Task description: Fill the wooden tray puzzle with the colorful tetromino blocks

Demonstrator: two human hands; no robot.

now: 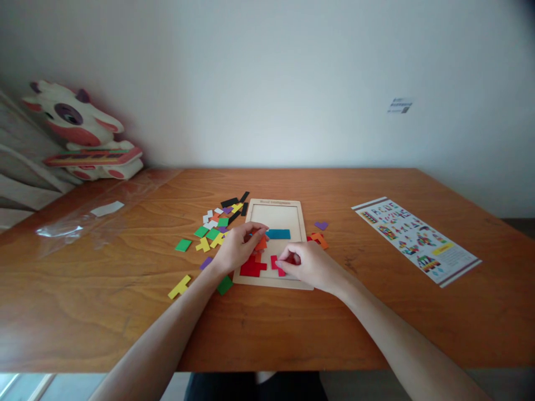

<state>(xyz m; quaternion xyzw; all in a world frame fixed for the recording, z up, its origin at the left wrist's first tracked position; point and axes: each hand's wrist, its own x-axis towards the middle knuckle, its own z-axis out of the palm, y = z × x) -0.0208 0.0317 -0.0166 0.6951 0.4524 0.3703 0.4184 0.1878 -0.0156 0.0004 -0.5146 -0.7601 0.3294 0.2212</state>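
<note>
A wooden puzzle tray [273, 284] lies on the table in front of me. My left hand [240, 245] is over its left side, fingers closed on an orange puzzle piece [261, 244]. My right hand [311, 264] pinches a red puzzle piece [275, 263] at the tray's lower middle. Left of that, a larger red shape [251, 268] lies in the tray's lower left. Across the middle sits a blue piece [278, 234], its left end hidden by my left hand.
Loose coloured pieces [201, 231] are scattered left of the tray. Right of it lie a purple heart piece [321, 225] and an orange piece [320, 240] over red. A printed sheet [413, 239], a plastic bag [79, 217] and a cow toy keyboard [90, 159] are farther out.
</note>
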